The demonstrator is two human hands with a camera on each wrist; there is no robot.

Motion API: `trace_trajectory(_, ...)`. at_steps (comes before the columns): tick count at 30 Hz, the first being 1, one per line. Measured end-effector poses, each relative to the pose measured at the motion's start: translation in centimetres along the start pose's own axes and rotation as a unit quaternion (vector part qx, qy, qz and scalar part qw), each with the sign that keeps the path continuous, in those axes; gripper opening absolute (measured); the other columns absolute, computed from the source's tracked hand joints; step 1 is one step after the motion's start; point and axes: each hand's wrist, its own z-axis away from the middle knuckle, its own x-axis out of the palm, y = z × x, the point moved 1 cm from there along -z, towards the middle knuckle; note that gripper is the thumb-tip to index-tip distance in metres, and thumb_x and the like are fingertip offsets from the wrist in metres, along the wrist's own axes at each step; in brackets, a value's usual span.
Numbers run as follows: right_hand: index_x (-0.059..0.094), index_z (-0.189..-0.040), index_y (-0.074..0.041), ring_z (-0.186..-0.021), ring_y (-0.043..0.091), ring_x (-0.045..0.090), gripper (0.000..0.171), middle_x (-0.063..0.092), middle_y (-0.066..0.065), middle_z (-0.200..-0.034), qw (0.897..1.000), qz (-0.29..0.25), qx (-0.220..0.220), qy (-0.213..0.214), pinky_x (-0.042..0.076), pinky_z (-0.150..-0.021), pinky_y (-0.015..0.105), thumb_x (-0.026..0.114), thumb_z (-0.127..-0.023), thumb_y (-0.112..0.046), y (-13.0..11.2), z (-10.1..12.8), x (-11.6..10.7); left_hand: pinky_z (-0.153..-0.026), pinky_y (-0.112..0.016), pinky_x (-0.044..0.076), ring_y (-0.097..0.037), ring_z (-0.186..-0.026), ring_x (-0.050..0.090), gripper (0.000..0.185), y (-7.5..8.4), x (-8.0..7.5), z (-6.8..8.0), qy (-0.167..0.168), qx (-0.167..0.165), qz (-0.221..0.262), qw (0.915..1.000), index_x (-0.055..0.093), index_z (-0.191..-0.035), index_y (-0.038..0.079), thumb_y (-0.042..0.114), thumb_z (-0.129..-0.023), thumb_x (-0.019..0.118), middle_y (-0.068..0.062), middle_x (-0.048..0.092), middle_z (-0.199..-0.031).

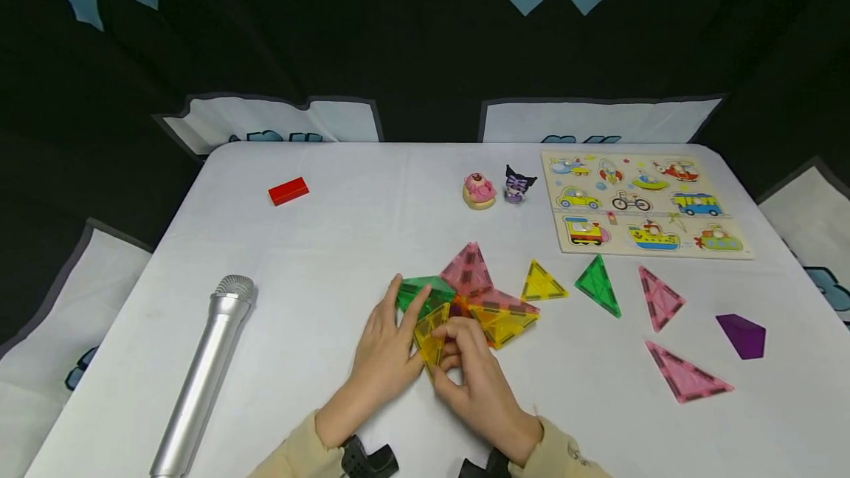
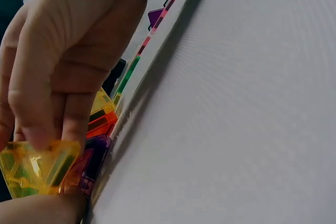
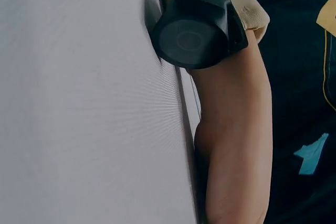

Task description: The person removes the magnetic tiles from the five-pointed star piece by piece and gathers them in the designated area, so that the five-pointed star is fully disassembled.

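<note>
My right hand (image 1: 474, 378) pinches a see-through yellow triangle magnetic tile (image 1: 430, 334) between thumb and curled fingers. The same tile (image 2: 37, 169) shows up close under its fingertips in the left wrist view. My left hand (image 1: 385, 349) lies alongside with long, straight fingers over a green tile (image 1: 415, 288), its thumb near the yellow tile's lower edge. These tiles belong to a cluster that also has a pink tile (image 1: 468, 271), a yellow tile (image 1: 508, 321) and orange and purple pieces in the middle, partly hidden. In the right wrist view, the left forearm (image 3: 233, 129) shows, not the hands' work.
Loose to the right lie yellow (image 1: 543, 283), green (image 1: 598, 288), pink (image 1: 660, 299) and purple (image 1: 744, 336) tiles. Behind them is a vehicle puzzle board (image 1: 654, 205), beside two small figurines (image 1: 479, 190). A silver microphone (image 1: 206, 375) and red block (image 1: 288, 191) are on the left.
</note>
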Motion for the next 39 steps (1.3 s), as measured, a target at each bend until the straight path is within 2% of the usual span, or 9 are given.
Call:
trace_trajectory(6,0.049,-0.107,0.003,-0.073,0.02,0.049,0.046,0.047,0.014,-0.106,0.999,-0.027,0.016,0.033,0.045,-0.056,0.026,0.053,-0.066,0.025,-0.6,-0.2,-2.2,-0.102,-0.048,0.02,-0.038,-0.127,0.024,0.075,-0.1,0.1,0.0,0.008,-0.006,0.006,0.9999,0.018,-0.145,0.024,0.029,-0.083,0.06,-0.018,0.001,-0.147)
trace_trajectory(9,0.049,-0.11,0.0,-0.074,0.014,0.052,0.045,0.048,0.01,-0.107,0.993,-0.066,0.065,0.073,0.045,-0.058,0.022,0.052,-0.071,0.023,0.3,0.5,-4.5,-0.104,-0.047,0.018,-0.038,-0.128,0.022,0.072,-0.1,0.1,0.0,0.005,-0.011,0.013,0.9999,0.017,-0.146,0.023,0.039,-0.087,0.056,-0.019,0.001,-0.148)
trace_trajectory(12,0.047,-0.111,0.003,-0.067,0.012,0.054,0.041,0.055,0.011,-0.092,0.979,-0.082,0.139,0.126,0.045,-0.054,0.023,0.05,-0.076,0.021,1.0,1.8,-8.0,-0.103,-0.048,0.017,-0.04,-0.128,0.023,0.072,0.2,0.3,-0.2,0.005,-0.015,0.025,0.9996,0.017,-0.146,0.022,0.043,-0.087,0.054,-0.02,0.001,-0.147)
trace_trajectory(16,0.047,-0.11,0.002,-0.055,0.009,0.049,0.03,0.055,0.007,-0.068,0.961,-0.009,0.232,0.15,0.039,-0.046,0.025,0.05,-0.082,0.012,2.1,4.0,-12.8,-0.101,-0.052,0.021,-0.045,-0.125,0.025,0.073,0.4,0.3,-0.3,0.012,-0.02,0.037,0.999,0.018,-0.146,0.021,0.044,-0.087,0.055,-0.023,-0.003,-0.147)
trace_trajectory(20,0.055,-0.104,-0.001,-0.06,0.008,0.047,0.02,0.055,0.004,-0.075,0.947,0.136,0.281,0.081,0.04,-0.048,0.022,0.056,-0.084,0.001,3.4,6.0,-15.5,-0.098,-0.055,0.023,-0.047,-0.124,0.025,0.073,0.3,0.2,-0.2,0.01,-0.032,0.043,0.9985,0.018,-0.146,0.024,0.044,-0.087,0.055,-0.023,-0.004,-0.147)
trace_trajectory(26,0.06,-0.103,-0.004,-0.075,0.016,0.047,0.022,0.056,0.005,-0.089,0.929,0.246,0.277,0.005,0.046,-0.061,0.024,0.063,-0.082,-0.001,4.3,6.8,-16.0,-0.099,-0.056,0.022,-0.048,-0.126,0.021,0.072,0.1,0.0,-0.1,0.003,-0.042,0.051,0.9978,0.018,-0.146,0.024,0.044,-0.087,0.055,-0.022,-0.004,-0.147)
trace_trajectory(32,0.062,-0.107,-0.004,-0.089,0.027,0.05,0.026,0.051,0.018,-0.111,0.921,0.304,0.244,-0.021,0.048,-0.072,0.044,0.066,-0.082,-0.008,3.8,5.7,-15.8,-0.099,-0.056,0.022,-0.048,-0.125,0.022,0.072,0.0,0.1,-0.1,0.0,-0.043,0.049,0.9979,0.017,-0.146,0.025,0.045,-0.087,0.053,-0.021,-0.004,-0.148)
trace_trajectory(36,0.062,-0.109,-0.005,-0.085,0.022,0.051,0.028,0.054,0.013,-0.107,0.934,0.297,0.195,-0.018,0.048,-0.068,0.039,0.066,-0.082,-0.011,2.5,3.7,-14.5,-0.099,-0.055,0.021,-0.047,-0.126,0.021,0.072,0.0,0.2,-0.1,0.001,-0.039,0.046,0.9982,0.016,-0.146,0.026,0.045,-0.087,0.054,-0.022,-0.004,-0.147)
trace_trajectory(39,0.057,-0.114,-0.007,-0.076,0.01,0.053,0.032,0.059,0.003,-0.099,0.953,0.254,0.149,-0.067,0.048,-0.063,0.028,0.065,-0.084,-0.011,1.4,1.8,-11.9,-0.099,-0.056,0.021,-0.047,-0.126,0.021,0.072,0.0,0.2,-0.2,0.001,-0.037,0.048,0.9982,0.015,-0.146,0.026,0.045,-0.087,0.053,-0.021,-0.005,-0.148)
